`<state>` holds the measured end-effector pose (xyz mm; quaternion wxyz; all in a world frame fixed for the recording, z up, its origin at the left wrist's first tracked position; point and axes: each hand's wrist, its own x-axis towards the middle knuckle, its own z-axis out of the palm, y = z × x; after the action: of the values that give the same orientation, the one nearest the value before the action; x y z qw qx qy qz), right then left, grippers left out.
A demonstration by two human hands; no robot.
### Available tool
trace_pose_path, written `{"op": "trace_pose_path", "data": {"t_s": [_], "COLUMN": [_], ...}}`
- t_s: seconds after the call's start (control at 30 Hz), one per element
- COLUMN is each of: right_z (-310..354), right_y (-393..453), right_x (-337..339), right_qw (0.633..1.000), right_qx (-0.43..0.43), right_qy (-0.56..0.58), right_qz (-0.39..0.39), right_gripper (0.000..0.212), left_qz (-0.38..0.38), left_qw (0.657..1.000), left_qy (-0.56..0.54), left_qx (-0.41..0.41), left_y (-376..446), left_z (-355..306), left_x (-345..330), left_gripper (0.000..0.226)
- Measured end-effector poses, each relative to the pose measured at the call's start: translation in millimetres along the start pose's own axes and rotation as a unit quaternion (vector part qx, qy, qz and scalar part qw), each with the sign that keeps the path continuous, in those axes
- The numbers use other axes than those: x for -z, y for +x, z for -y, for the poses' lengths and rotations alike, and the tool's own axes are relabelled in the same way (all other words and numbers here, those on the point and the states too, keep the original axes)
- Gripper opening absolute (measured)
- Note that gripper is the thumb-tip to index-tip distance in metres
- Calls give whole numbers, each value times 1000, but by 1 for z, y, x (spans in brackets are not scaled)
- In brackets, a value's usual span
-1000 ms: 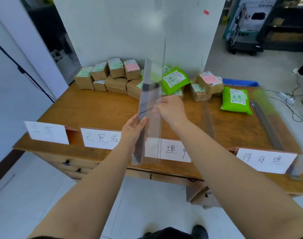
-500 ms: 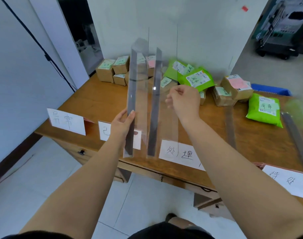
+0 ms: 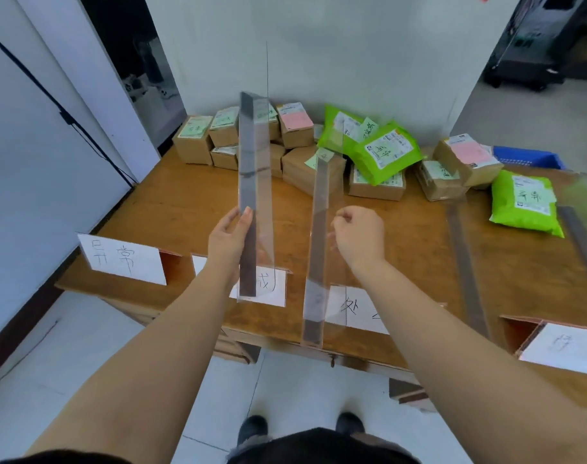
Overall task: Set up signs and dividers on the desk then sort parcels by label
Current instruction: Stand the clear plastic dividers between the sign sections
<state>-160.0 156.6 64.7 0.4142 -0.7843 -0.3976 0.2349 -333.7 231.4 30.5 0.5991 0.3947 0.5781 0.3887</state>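
Clear dividers [image 3: 255, 195], 1 in each of 2 hands [image 3: 226, 244].

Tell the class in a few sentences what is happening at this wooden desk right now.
A person stands at the wooden desk holding two clear plastic dividers with dark base strips above it. The left hand grips the left divider; the right hand pinches the right divider. Neither divider rests on the desk yet. Four white handwritten signs stand along the near edge. Brown cardboard boxes and green plastic mailer bags lie unsorted at the far side.
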Motion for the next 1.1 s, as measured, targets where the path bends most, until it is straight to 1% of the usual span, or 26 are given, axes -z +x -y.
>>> {"op": "trace_pose_path", "data": {"t_s": [0.1,0.3,0.47,0.53,0.63,0.77,0.87,1.1], "right_z": [3,11,16,15,12,2,-7,-23], "right_y": [-7,-35,-52,-49,-40,-26,-15,14], "right_x": [-12,-38,-55,-61,-69,-77,-83,-87], "right_qw": [998,987,979,976,969,963,960,955], "right_qx": [-10,-59,-87,-100,-116,-129,-128,-128], "right_qy": [-36,-113,-157,-180,-211,-234,-249,-267], "right_qz": [-44,-102,-92,-77,-56,-29,-9,22], "right_gripper": [23,23,22,20,18,18,22,20], "left_qz": [41,120,166,171,169,153,146,131], "left_qw": [999,992,984,983,983,986,987,990], "left_qy": [9,47,66,71,71,62,61,52], "left_qx": [2,2,3,6,7,9,7,25], "left_y": [16,33,32,32,32,31,32,38], "left_z": [-5,-8,-4,-2,0,2,4,4], "left_x": [8,32,52,57,63,66,67,63], "left_gripper": [46,43,54,56,65,51,50,47]}}
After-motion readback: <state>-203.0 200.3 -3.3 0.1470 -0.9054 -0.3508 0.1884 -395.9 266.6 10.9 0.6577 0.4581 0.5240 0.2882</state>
